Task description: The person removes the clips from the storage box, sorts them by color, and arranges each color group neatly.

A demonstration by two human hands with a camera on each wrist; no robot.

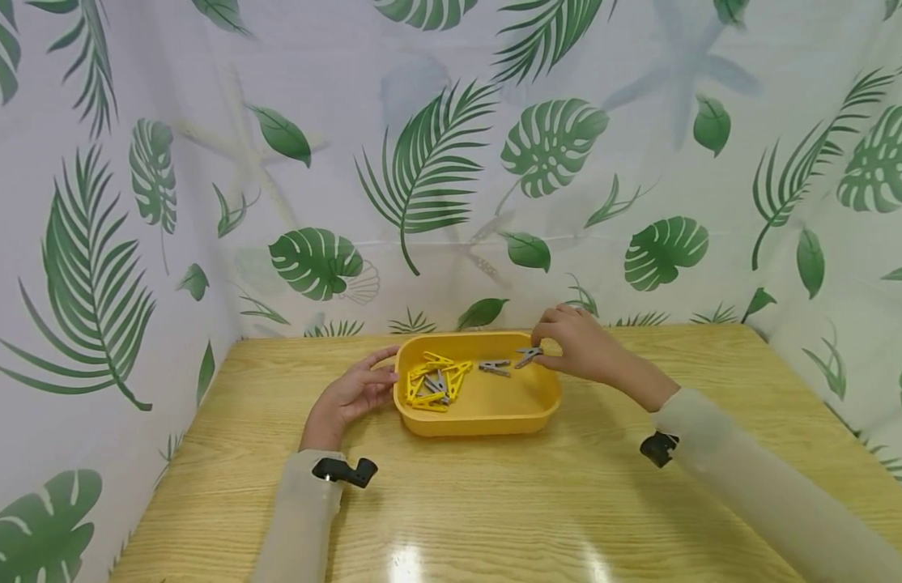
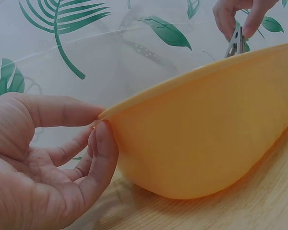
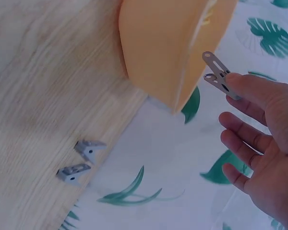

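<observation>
A yellow plastic basin sits on the wooden table, holding several yellow clothespins at its left end, with grey ones among them. One grey clothespin lies apart near the basin's middle. My left hand pinches the basin's left rim, thumb and fingertips meeting at the edge in the left wrist view. Over the right end, my right hand holds another grey clothespin between thumb and index finger, the remaining fingers loosely bent.
Two more grey clothespins lie on the table near its back edge in the right wrist view; the right hand hides that spot in the head view. A white cloth with green leaves hangs behind and along both sides.
</observation>
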